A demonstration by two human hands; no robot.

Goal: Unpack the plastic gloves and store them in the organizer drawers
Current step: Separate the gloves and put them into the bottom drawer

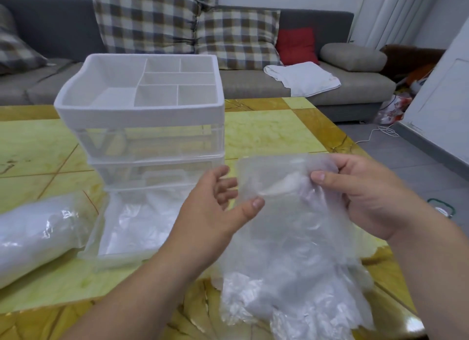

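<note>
A clear plastic bag of plastic gloves (291, 225) hangs in front of me over the table's near edge, with glove fingers spilling out at its bottom. My right hand (365, 195) pinches its top right corner between thumb and fingers. My left hand (218, 207) holds the bag's left edge, thumb on the front and fingers behind. The white organizer (142, 111) stands behind, with a divided top tray and clear drawers. One drawer (132, 228) is pulled out in front of it and holds gloves.
A rolled pack of gloves (33, 235) lies at the left on the yellow patterned table (269, 131). Behind the table runs a grey sofa (253, 83) with checked cushions and a white cloth (304, 78). Grey floor with a cable lies to the right.
</note>
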